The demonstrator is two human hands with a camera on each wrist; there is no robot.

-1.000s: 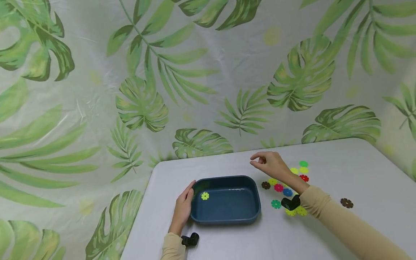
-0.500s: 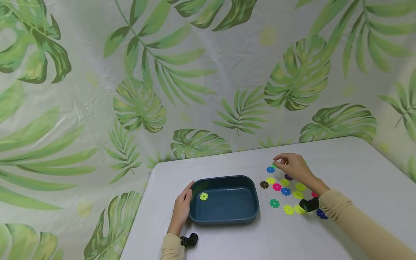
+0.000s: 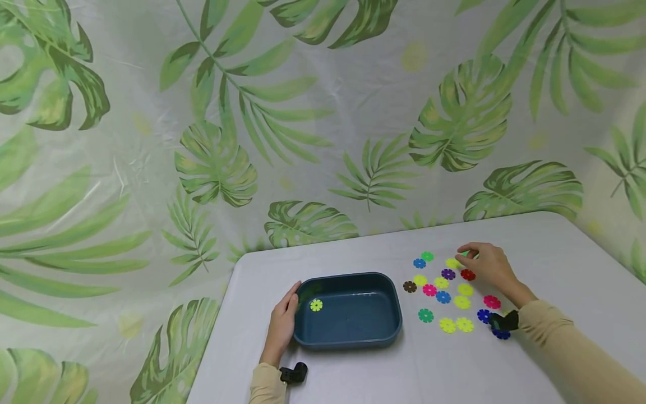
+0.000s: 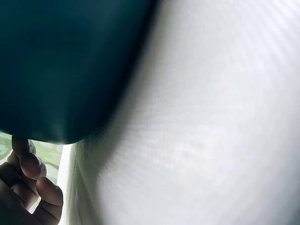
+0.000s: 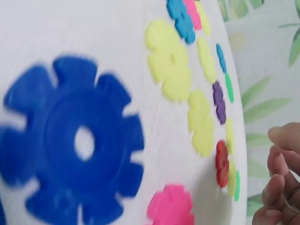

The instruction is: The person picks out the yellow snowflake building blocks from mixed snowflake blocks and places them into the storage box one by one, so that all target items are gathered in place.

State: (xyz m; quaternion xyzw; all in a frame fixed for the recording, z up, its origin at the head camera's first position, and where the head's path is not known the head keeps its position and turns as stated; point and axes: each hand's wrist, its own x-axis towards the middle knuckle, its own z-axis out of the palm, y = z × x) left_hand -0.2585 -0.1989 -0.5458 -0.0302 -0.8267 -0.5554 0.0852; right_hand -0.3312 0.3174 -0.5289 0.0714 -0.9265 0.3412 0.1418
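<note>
The left hand grips the left side of a dark blue plastic bin, its thumb at the rim. In the left wrist view its bent fingers show beside the bin's wall. One yellow snowflake disc lies in the bin, near the left. The right hand hovers at the far right of the scattered discs, thumb and forefinger apart, over a yellow disc and a green disc. Nothing shows between its fingers in the right wrist view. A red disc lies just below that hand.
Several snowflake discs lie flat to the bin's right, among them a brown disc, a purple disc and a pink disc. Dark blue discs lie under the right wrist. The white table meets a leaf-patterned curtain at the back.
The right hand has moved right, from between the bin and the discs to their far right side, uncovering discs on the way. The left hand and the bin have stayed in place.
</note>
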